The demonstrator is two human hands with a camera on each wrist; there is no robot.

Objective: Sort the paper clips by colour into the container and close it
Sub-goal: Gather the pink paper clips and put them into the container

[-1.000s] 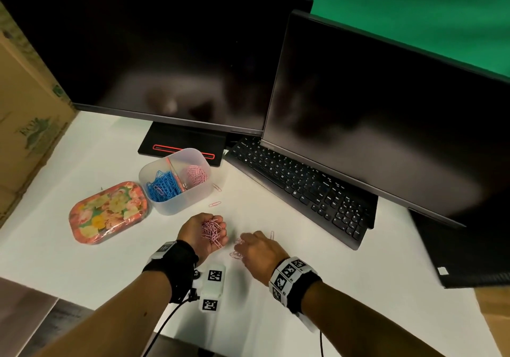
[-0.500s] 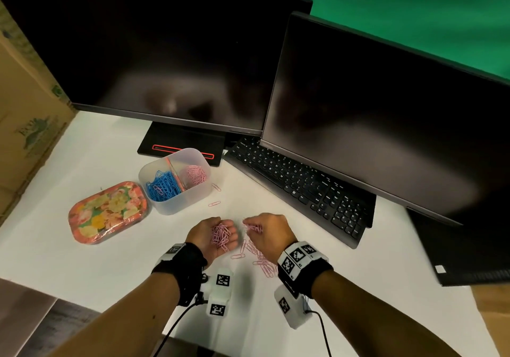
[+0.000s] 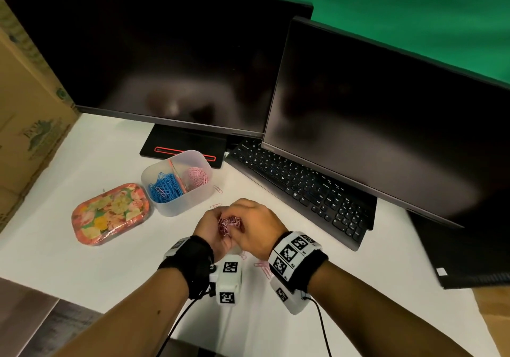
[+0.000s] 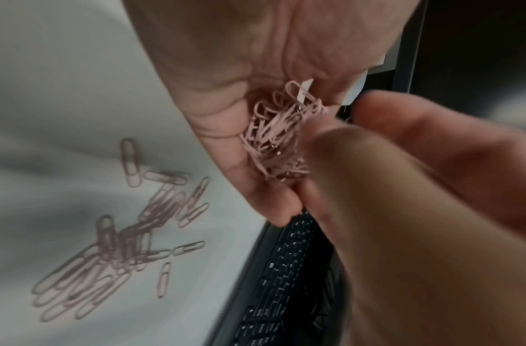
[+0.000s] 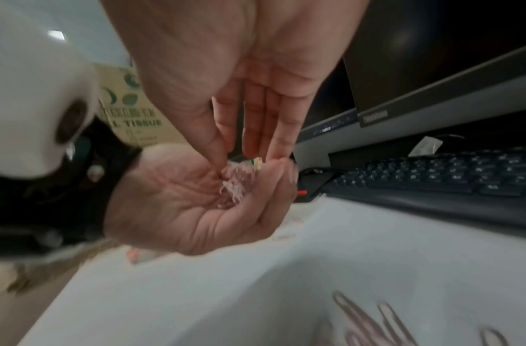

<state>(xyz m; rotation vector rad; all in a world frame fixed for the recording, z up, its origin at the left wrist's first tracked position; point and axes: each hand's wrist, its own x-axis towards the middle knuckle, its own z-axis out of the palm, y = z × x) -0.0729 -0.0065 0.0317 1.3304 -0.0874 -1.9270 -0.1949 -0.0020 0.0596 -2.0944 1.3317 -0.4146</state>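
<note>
My left hand (image 3: 211,228) is cupped palm up, holding a bunch of pink paper clips (image 3: 229,223). My right hand (image 3: 252,225) is above it, thumb and fingertips pinching pink clips (image 5: 234,185) at the left palm (image 5: 172,199). The bunch (image 4: 278,142) shows in the left wrist view too. A clear divided container (image 3: 182,206) stands beyond the hands, with blue clips (image 3: 164,187) in its left half and pink clips (image 3: 197,176) in its right. Its floral lid (image 3: 110,214) lies to the left. Loose pink clips (image 3: 263,267) lie under my right wrist.
Two more pink clips (image 3: 216,205) lie between container and hands. A black keyboard (image 3: 298,188) runs along the right, under two dark monitors (image 3: 386,136). A cardboard box (image 3: 24,124) borders the table's left side.
My right hand lifted from the loose clips on the table and moved left over the left palm with pink clips. The two hands have come together.
</note>
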